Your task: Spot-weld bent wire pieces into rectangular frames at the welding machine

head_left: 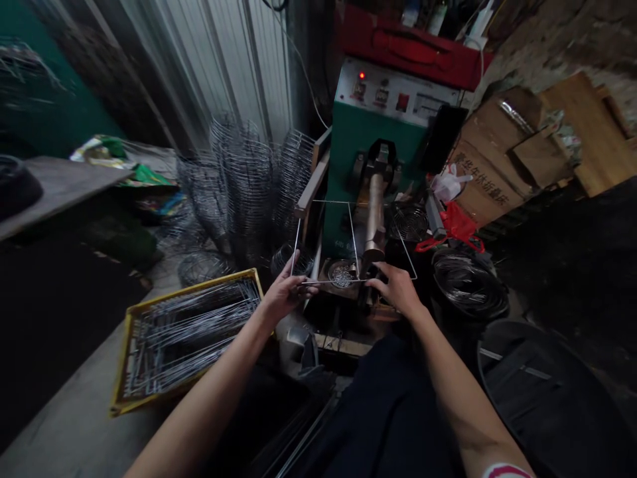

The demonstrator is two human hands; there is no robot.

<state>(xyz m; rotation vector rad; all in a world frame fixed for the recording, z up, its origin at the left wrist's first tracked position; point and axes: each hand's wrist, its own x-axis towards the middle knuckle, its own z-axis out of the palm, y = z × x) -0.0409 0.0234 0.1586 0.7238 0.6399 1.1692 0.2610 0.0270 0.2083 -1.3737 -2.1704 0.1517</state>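
A thin bent wire frame (353, 236) spans the space between my hands, in front of a green machine (343, 153). My left hand (286, 291) is closed on its left corner, with the thumb along the lower wire. My right hand (395, 287) pinches the lower wire further right, beside the machine's thick metal cylinder (375, 212). The wire lies close to the cylinder's lower end; whether they touch cannot be made out. Just behind the lower wire sits a round dish (329, 271) of small shiny metal bits.
At my left stands a yellow crate (130, 345) of straight wire rods. Stacks of round wire racks (243, 179) rise behind it. Right of the machine are a black wire coil (470, 285), a red plastic bag (458, 226) and cardboard boxes (490, 166).
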